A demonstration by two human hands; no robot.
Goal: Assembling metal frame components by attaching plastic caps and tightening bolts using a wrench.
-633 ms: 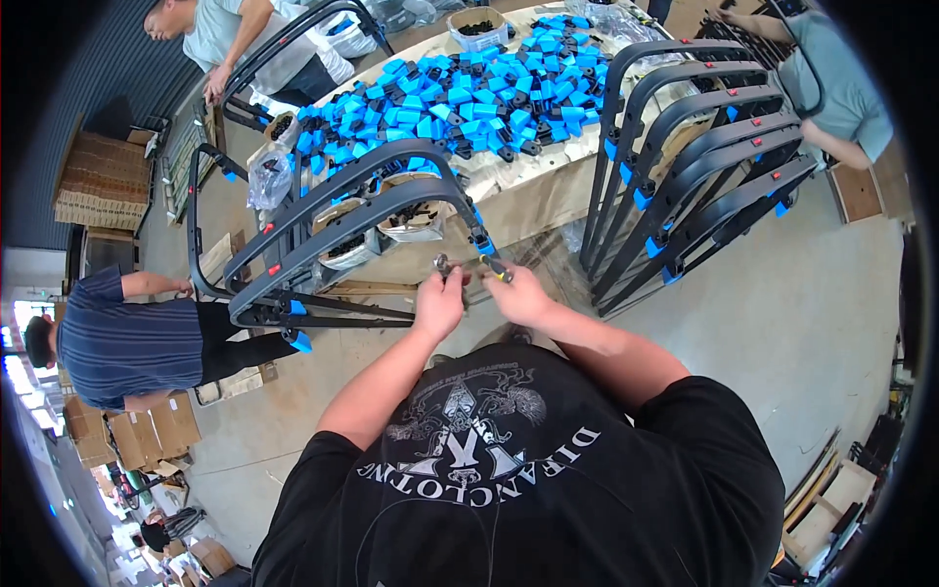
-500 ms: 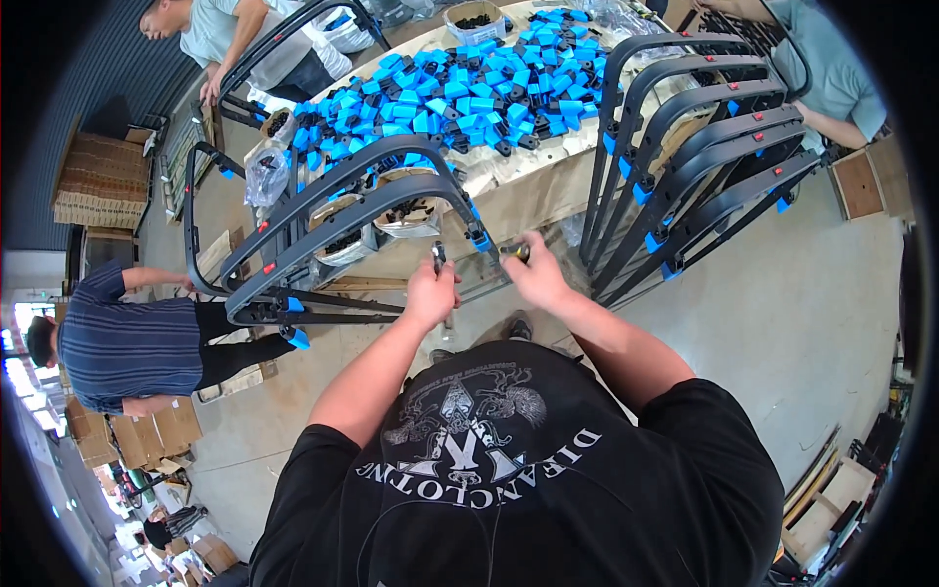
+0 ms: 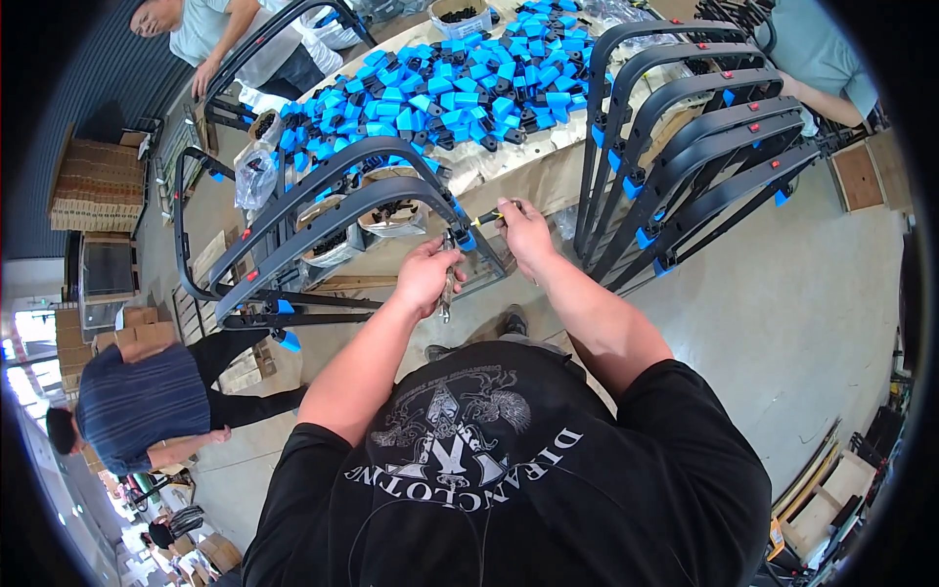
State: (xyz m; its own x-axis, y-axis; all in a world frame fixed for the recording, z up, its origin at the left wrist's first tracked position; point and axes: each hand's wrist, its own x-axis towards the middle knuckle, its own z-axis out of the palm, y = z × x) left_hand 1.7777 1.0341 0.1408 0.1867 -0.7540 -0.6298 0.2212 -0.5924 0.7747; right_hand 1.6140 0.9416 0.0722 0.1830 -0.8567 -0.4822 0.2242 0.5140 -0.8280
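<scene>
My left hand point(image 3: 426, 276) is closed round a long silver metal hand tool point(image 3: 447, 293), which looks like a wrench; its exact kind is partly hidden by my fingers. In my right hand point(image 3: 526, 238) is a slim screwdriver-like tool point(image 3: 486, 217) with yellow and black on it, pointing left. Both tools are close to the blue end piece point(image 3: 468, 241) on the near leg of a black curved tube frame point(image 3: 342, 207). Another such frame point(image 3: 362, 152) stands right behind it. Whether the tools touch the blue piece, I cannot tell.
A pile of blue and black plastic parts point(image 3: 460, 88) covers the table point(image 3: 528, 176). Open boxes of small black parts point(image 3: 396, 217) stand at its near edge. Several black frames point(image 3: 685, 137) lean at the right. Co-workers stand far left, far right and at left point(image 3: 147, 401).
My right hand has risen slightly and its tool now points left at the blue end piece. My left hand's tool has turned, hanging downward. The person at left has moved nearer; the view has shifted slightly.
</scene>
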